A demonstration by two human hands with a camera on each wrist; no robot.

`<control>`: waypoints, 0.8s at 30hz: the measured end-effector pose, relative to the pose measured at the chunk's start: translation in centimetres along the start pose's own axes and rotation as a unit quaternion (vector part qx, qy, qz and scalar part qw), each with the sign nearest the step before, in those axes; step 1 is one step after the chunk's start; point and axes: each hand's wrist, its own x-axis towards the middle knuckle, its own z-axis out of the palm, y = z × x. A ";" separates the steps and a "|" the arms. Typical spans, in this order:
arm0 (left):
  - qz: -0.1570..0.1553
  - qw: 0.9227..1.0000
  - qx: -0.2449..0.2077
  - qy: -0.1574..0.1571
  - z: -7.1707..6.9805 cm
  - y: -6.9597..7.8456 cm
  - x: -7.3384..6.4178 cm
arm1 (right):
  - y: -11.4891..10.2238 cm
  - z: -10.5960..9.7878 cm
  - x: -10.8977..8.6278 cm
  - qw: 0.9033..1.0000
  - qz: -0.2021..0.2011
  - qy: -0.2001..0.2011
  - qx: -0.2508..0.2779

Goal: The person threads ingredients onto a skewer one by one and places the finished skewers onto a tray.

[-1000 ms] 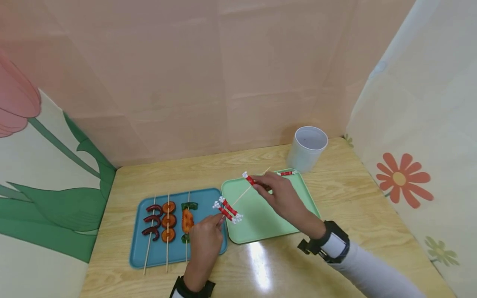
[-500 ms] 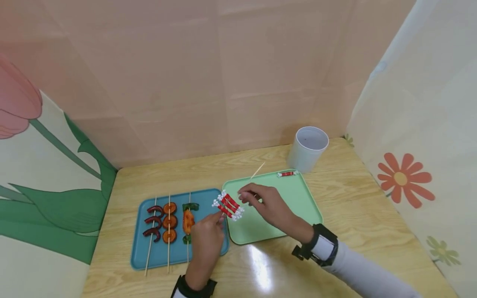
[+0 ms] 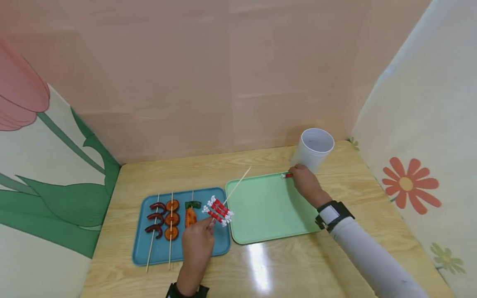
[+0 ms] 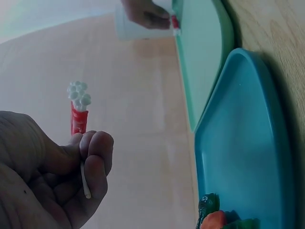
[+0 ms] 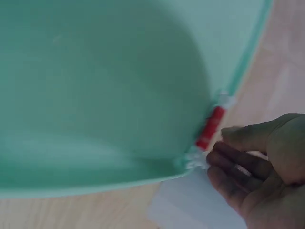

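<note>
My left hand (image 3: 198, 242) pinches a thin wooden skewer (image 3: 238, 184) near its lower end, above the blue tray. Three red pieces (image 3: 219, 209) with knobby white ends are threaded on it, close above the fingers. Its bare upper part slants up to the right; the blunt lower end shows below the thumb in the left wrist view. At the green tray's far right corner is my right hand (image 3: 305, 184). Thumb and fingertips are right at a single red piece (image 5: 210, 128) with white ends, lying in that corner. The hand hides part of this piece in the head view.
The blue tray (image 3: 220, 244) bears three loaded skewers: dark red curved pieces (image 3: 158, 217), orange round slices (image 3: 172, 219), and an orange piece (image 3: 191, 217) with green bits. To its right is the green tray (image 3: 270, 207). Behind that stands a white cup (image 3: 316, 151), near the back wall.
The right hand slid a third red piece down the skewer, let go, and moved right to the loose piece. The left hand shifted slightly left and down with the skewer.
</note>
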 end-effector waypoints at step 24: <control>0.049 0.999 -0.009 -0.018 1.1 1.5 0.3 | -3.7 -2.6 -0.6 0.943 0.041 -0.009 0.330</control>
